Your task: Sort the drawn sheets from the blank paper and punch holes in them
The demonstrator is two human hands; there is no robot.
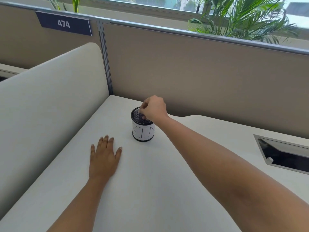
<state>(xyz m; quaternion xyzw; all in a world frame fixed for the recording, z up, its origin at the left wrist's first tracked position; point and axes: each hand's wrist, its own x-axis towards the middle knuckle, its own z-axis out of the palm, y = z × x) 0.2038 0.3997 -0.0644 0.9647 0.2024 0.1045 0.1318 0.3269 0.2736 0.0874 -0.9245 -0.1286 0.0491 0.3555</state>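
Light, stiff mesh cup marked BIN at frame centre, likely best gripped round its wall; right hand curled over its mouth, hold unclear; left hand flat on desk; 0 sheets visible.

This is an open-plan office, seen at one cubicle workstation: a white desk is closed in along its far edge by a taupe fabric partition panel in a grey metal frame, and along its left edge by a cream divider screen with a rounded top corner. A dark number plate reading 474 is fixed to the neighbouring panel beyond the far left corner, and a metal-rimmed cable port is let into the desk near its right edge. Behind the partition, palm plants line a wide window.
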